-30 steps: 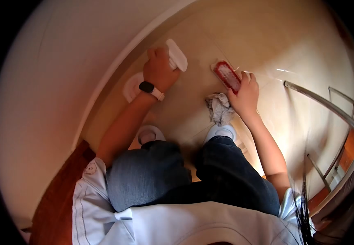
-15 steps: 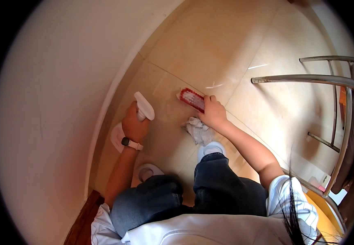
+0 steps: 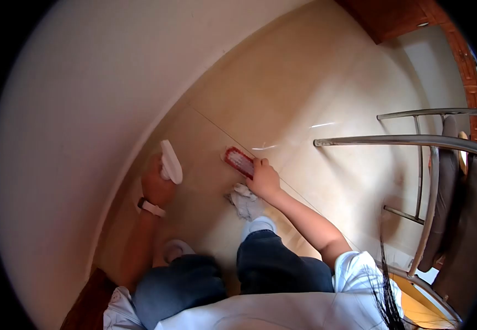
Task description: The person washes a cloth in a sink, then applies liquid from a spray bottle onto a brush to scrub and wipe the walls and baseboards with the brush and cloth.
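My left hand, with a watch on its wrist, is wrapped round the neck of a white spray bottle close to the wall. The bottle's pale trigger head sticks out above the fingers; its body is hidden behind the hand. My right hand grips one end of a scrub brush, whose red outer bristles surround whitish ones. The brush is low over the tiled floor; contact with it cannot be made out. A crumpled greyish-white cloth lies just below the brush, by my shoe.
A white wall runs along the left. Metal chair legs reach in from the right, with a dark padded seat beyond. Brown wooden furniture stands at the far right corner.
The view has shifted, so everything appears lower and further left, and wooden furniture shows at the top right. The bottle's body has gone out of sight. Both hands keep their holds.
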### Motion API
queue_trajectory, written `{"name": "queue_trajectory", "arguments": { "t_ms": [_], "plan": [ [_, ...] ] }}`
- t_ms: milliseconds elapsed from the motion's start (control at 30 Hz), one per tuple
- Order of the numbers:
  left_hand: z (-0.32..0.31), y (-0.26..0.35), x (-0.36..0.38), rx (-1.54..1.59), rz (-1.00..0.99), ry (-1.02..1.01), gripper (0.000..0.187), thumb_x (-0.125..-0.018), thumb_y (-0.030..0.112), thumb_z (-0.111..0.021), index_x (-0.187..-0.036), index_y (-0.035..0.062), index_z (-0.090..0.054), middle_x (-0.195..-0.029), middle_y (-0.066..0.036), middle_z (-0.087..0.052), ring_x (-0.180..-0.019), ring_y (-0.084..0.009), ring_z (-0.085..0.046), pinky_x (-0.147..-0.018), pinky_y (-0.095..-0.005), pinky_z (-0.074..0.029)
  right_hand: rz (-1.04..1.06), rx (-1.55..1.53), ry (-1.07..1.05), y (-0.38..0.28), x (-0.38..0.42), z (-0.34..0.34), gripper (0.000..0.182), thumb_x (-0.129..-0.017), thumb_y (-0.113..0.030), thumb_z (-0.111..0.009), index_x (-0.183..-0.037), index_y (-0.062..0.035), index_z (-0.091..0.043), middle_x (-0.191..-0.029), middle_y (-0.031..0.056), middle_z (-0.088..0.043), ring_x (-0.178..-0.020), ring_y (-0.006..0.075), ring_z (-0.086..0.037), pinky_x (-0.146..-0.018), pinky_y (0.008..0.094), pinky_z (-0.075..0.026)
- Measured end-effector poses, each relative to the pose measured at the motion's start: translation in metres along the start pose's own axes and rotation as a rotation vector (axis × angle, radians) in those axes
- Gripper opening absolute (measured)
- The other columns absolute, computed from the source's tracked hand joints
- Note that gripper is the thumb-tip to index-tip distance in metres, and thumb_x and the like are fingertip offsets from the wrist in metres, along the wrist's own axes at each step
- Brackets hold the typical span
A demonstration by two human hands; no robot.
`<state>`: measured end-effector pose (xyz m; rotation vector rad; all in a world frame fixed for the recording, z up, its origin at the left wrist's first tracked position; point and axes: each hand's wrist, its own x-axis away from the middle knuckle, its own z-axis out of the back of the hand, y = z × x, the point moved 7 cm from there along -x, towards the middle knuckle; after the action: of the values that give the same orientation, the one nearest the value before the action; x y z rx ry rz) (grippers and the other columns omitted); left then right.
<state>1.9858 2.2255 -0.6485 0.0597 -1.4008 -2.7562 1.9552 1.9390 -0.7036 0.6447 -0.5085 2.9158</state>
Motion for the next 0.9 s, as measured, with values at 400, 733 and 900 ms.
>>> {"name": "queue_trajectory", "arguments": {
  "t_ms": [400, 733, 900],
  "plan": [
    [-0.001, -0.008, -0.007, -0.049, 0.067, -0.112, 0.047, -0.066, 0.013, -0.068, -0.109, 0.0067, -0.050, -0.080, -0.017, -0.063, -0.075, -0.0319, -0.063, -0.064, -0.0372, -0.049, -0.013, 0.003, -0.026, -0.001, 0.004, -0.003, 0.054, -0.068, -0.020, -0.063, -0.114, 0.0000, -0.043, -0.103, 0.0210, -0.051, -0.092, 0.0357, -0.055, -0.077, 0.0422, -0.048],
    [0.000, 0.003, -0.002, -0.040, 0.045, -0.203, 0.037, -0.067, 0.014, -0.068, -0.100, 0.0020, -0.057, -0.082, -0.019, -0.063, -0.077, -0.0283, -0.064, -0.066, -0.0334, -0.048, -0.011, -0.041, -0.010, 0.007, 0.001, -0.008, 0.056, -0.067, -0.022, -0.064, -0.115, -0.0008, -0.046, -0.105, 0.0209, -0.051, -0.093, 0.0356, -0.055, -0.079, 0.0421, -0.047],
    [0.008, 0.006, 0.003, 0.033, 0.015, -0.160, 0.031, -0.069, 0.014, -0.067, -0.096, 0.0014, -0.060, -0.086, -0.019, -0.064, -0.081, -0.0265, -0.064, -0.068, -0.0323, -0.048, -0.022, -0.049, 0.019, 0.009, 0.001, -0.009, 0.051, -0.067, -0.025, -0.065, -0.110, -0.0029, -0.051, -0.101, 0.0217, -0.054, -0.091, 0.0370, -0.056, -0.078, 0.0431, -0.047]
  ]
}}
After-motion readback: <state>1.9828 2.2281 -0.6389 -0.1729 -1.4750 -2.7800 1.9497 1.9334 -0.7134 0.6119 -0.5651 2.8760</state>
